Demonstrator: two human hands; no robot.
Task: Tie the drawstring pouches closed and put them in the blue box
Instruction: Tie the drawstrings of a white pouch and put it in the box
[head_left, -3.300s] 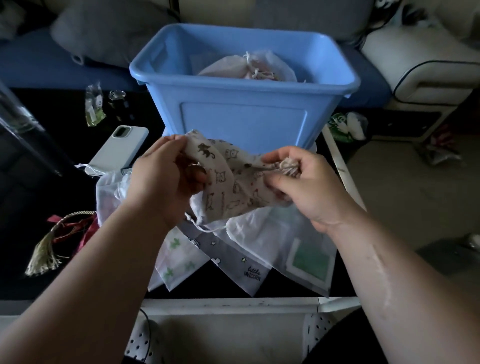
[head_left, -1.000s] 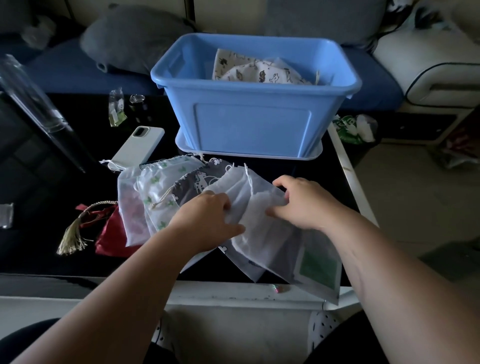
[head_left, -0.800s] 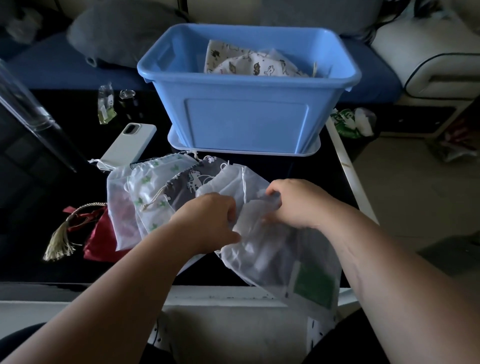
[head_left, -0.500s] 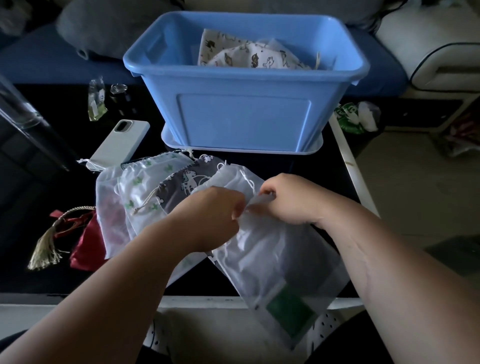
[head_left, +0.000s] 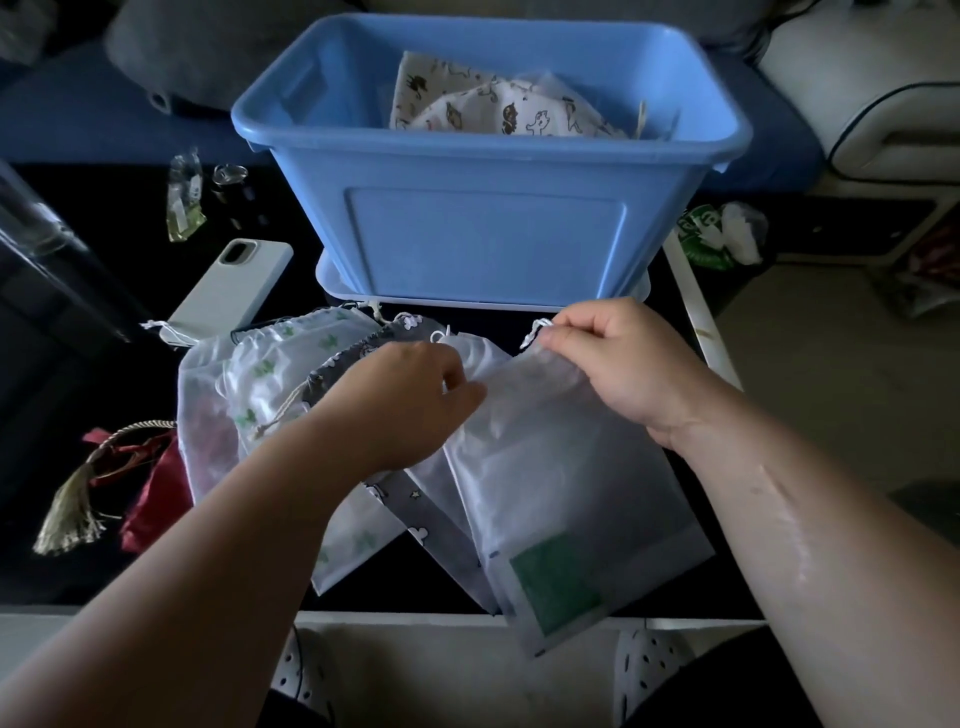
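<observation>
A translucent white drawstring pouch (head_left: 561, 483) with a green patch at its bottom lies on top of the pile at the table's front. My left hand (head_left: 400, 405) pinches its top left corner. My right hand (head_left: 623, 364) pinches the top right corner, where the knotted white drawstring sticks out. Underneath fan out a grey unicorn pouch (head_left: 421, 512), a white pouch with green leaves (head_left: 280, 374) and a sheer pouch (head_left: 200, 410). The blue box (head_left: 488, 234) stands behind, with a cat-print pouch (head_left: 498, 109) inside.
A white phone (head_left: 234, 288) lies left of the box. A red pouch with a gold tassel (head_left: 140, 488) sits at the far left. A small packet (head_left: 182, 197) and a dark bottle (head_left: 231, 195) stand further back. The table's right edge (head_left: 701, 332) runs close to my right hand.
The cat-print pouch went from my hands into the blue box. Both hands then took the translucent pouch off the pile, and they now hold its top corners apart.
</observation>
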